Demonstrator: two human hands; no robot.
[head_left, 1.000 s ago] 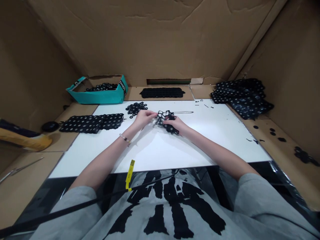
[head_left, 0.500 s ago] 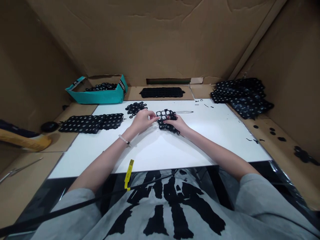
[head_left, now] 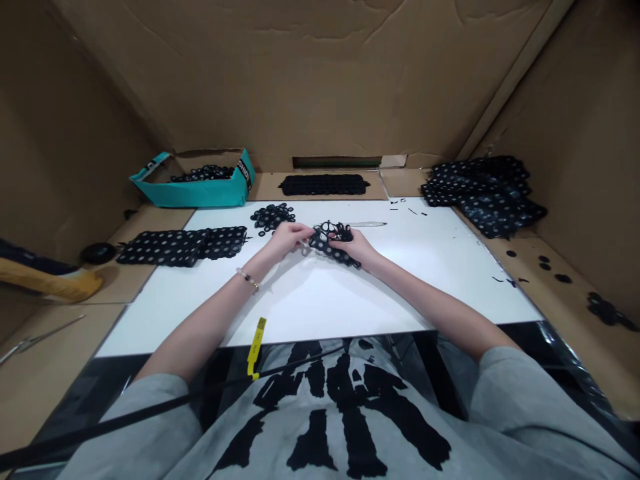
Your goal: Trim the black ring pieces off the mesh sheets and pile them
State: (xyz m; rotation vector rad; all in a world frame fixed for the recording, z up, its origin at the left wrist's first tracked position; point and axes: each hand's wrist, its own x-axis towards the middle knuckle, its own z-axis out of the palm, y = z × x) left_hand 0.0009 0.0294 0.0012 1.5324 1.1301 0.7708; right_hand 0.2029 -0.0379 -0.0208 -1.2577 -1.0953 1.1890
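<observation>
Over the middle of the white board, my right hand point(head_left: 359, 247) is closed around a small black sheet of joined rings point(head_left: 334, 252). Its upper part looks like a stretched, open lattice, while the lower part shows pale round spots. At the sheet's left edge, the thumb and fingers of my left hand point(head_left: 291, 237) are pinched together on it; whether a separate small piece is between them is hidden. Close by on the left lies a heap of small black rings point(head_left: 273, 215). A pen-like tool point(head_left: 369, 224) rests just behind my right hand.
Black dotted sheets point(head_left: 165, 248) lie at left, with more piled point(head_left: 483, 183) at back right. A teal box point(head_left: 195, 195) holds black rings. Behind the white board point(head_left: 280, 310) is a black strip point(head_left: 324, 185). Scissors point(head_left: 40, 340) lie at far left; black scraps are scattered at right.
The lattice part of the sheet has gone from flat and upright to bunched and folded over. My left hand has shifted slightly left and its wrist has turned.
</observation>
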